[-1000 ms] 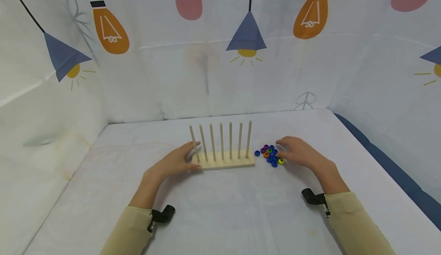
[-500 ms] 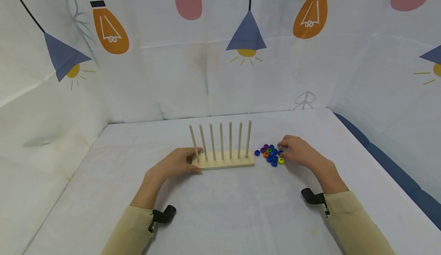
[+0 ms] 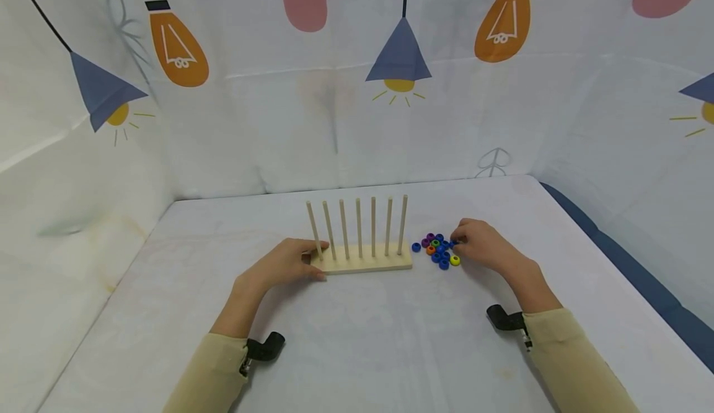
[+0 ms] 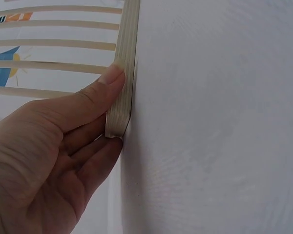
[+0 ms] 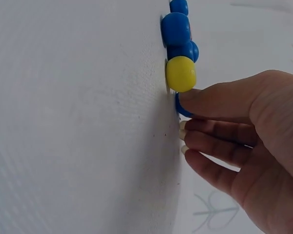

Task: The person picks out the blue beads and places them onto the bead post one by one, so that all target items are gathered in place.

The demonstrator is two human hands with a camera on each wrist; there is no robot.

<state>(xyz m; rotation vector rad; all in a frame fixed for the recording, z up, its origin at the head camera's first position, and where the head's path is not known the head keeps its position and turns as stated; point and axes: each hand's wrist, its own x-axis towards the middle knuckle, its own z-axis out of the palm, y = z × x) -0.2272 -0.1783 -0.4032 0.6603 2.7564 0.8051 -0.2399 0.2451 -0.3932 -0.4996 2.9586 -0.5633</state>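
A pale wooden peg board (image 3: 365,266) stands on the table with several upright pegs (image 3: 373,227) in a row, no beads on them. My left hand (image 3: 281,263) grips its left end; in the left wrist view the thumb (image 4: 113,75) lies along the front edge, with fingers behind. To the right of the board lies a cluster of beads, blue (image 3: 444,265), purple, green, orange and one yellow bead (image 3: 455,260). At the cluster's right side my right hand (image 3: 484,244) pinches a blue bead (image 5: 181,106) between thumb and fingers, mostly covered by the thumb, close to the tabletop.
A white sheet (image 3: 357,128) printed with lamps and bulbs hangs behind the table (image 3: 357,345) and at both sides. One blue bead (image 3: 416,247) lies a little apart, between the board and the cluster. Black camera mounts sit on both wrists.
My right hand has drawn slightly to the right and its fingers have closed on a blue bead at the cluster's edge. The left hand's fingers have settled lower behind the board's end.
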